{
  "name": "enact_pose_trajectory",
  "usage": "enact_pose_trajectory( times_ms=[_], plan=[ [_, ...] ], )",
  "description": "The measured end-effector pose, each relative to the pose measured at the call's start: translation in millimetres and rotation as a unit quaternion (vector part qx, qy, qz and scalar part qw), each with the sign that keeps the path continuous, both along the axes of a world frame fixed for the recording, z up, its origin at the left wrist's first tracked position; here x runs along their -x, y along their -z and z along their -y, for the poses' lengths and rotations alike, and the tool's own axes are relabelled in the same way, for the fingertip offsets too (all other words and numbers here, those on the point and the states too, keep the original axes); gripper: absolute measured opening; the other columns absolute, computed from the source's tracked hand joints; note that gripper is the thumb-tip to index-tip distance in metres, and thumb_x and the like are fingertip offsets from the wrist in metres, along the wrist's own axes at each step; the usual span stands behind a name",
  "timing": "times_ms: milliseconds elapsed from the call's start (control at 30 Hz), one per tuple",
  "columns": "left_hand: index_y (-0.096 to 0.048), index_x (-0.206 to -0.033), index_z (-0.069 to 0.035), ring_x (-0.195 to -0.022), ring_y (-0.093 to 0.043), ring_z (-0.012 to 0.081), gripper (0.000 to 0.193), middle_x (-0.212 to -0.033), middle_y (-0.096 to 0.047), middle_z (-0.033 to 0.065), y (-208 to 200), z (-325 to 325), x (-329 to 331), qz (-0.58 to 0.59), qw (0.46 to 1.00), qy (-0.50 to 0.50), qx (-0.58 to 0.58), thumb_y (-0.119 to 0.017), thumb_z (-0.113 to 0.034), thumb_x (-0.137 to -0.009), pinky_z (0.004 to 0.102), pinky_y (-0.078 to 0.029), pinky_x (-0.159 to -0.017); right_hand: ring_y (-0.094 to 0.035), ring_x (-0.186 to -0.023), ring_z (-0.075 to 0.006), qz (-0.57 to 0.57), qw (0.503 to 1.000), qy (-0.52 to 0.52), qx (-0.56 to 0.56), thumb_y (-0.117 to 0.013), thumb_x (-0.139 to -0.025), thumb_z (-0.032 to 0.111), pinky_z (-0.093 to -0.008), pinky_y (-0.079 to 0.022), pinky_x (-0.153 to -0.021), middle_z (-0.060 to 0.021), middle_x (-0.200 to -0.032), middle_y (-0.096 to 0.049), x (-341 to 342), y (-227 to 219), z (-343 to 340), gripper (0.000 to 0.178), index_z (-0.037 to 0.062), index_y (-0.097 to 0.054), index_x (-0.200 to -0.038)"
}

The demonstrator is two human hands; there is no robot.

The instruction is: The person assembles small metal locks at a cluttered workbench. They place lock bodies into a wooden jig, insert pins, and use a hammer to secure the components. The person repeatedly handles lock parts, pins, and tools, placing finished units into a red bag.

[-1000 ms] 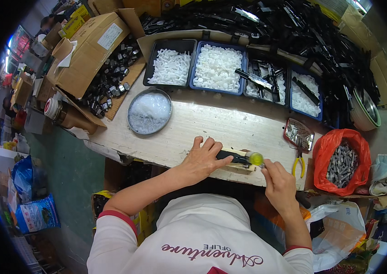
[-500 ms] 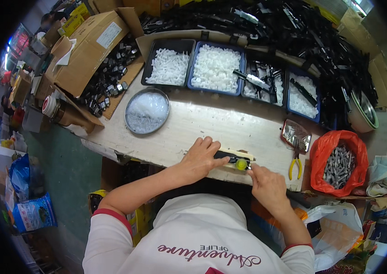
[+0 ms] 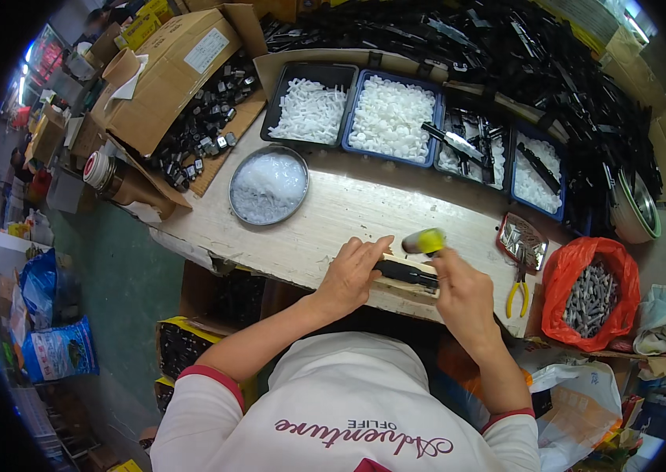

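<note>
Now left hand (image 3: 351,271) flat on black part (image 3: 405,273), right hand (image 3: 465,293) raised with yellow-handled tool (image 3: 425,241).

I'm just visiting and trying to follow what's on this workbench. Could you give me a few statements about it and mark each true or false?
1. The right hand holds a tool with a yellow-green handle. True.
2. The left hand is lifted clear of the bench. False: it presses down on a black part lying on a wooden block.
3. The round metal bowl holds black pieces. False: its contents are whitish.
4. The yellow-handled pliers lie beside the red bag. True.
5. The red bag is empty. False: it holds grey metal pieces.
</note>
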State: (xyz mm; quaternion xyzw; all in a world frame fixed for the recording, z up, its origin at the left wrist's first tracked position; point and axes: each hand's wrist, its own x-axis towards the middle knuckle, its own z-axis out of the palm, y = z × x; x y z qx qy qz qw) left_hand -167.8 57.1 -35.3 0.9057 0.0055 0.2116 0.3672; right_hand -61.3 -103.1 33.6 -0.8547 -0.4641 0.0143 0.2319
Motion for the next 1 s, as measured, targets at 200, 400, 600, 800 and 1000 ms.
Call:
enact_pose_trajectory(
  times_ms=[200,400,600,800,1000],
  plan=[
    [-0.039,-0.124,0.0,-0.096,-0.048,0.0287,0.065,-0.113,-0.05,0.0147,4.8,7.9,12.8,0.074,0.994,-0.083,-0.002,-0.065,0.004,-0.065,0.0376,-0.034,-0.082,-0.057,-0.05,-0.0312,-0.008,0.995,-0.024,0.098,-0.053,-0.085,0.017,-0.0405,-0.044,-0.045,-0.0124,-0.065,-0.058,-2.7,0.2,-16.3,0.014,0.0053,-0.056,-0.092],
    [-0.038,-0.124,-0.002,-0.102,-0.044,0.0301,0.067,-0.119,-0.046,0.0161,2.1,3.1,29.7,0.025,0.993,-0.114,0.014,-0.068,0.0,-0.064,0.0386,-0.031,-0.085,-0.057,-0.051,-0.0323,-0.018,0.989,-0.049,0.136,-0.051,-0.086,0.02,-0.0414,-0.044,-0.046,-0.0138,-0.063,-0.058,1.8,14.1,-31.1,0.016,0.0043,-0.055,-0.087],
    [-0.041,-0.123,-0.004,-0.1,-0.046,0.0274,0.064,-0.113,-0.051,0.0125,-7.0,7.1,16.2,0.022,0.998,-0.055,-0.026,-0.069,-0.003,-0.065,0.0372,-0.03,-0.084,-0.057,-0.057,-0.0301,0.041,0.994,0.098,-0.012,-0.054,-0.084,0.016,-0.041,-0.044,-0.048,-0.0101,-0.066,-0.056,-5.1,23.6,13.5,0.016,0.0044,-0.057,-0.094],
    [-0.048,-0.118,-0.003,-0.096,-0.049,0.026,0.052,-0.103,-0.054,0.011,-2.2,25.6,-18.7,0.003,0.993,0.056,-0.106,-0.065,-0.002,-0.068,0.0374,-0.031,-0.083,-0.054,-0.082,-0.0295,0.069,0.983,0.172,-0.008,-0.056,-0.078,0.004,-0.0379,-0.044,-0.069,-0.0133,-0.088,-0.056,-15.5,58.1,47.7,0.022,0.0014,-0.057,-0.099],
    [-0.047,-0.12,-0.001,-0.092,-0.053,0.0238,0.041,-0.103,-0.052,0.0126,-15.3,7.4,-20.7,0.0,0.975,0.045,0.217,-0.053,0.002,-0.079,0.0367,-0.043,-0.078,-0.046,-0.093,-0.0329,0.129,0.947,0.295,-0.003,-0.055,-0.073,0.004,-0.0423,-0.037,-0.076,-0.0164,-0.099,-0.051,-32.8,44.8,105.3,0.024,-0.0015,-0.054,-0.096]
  ],
)
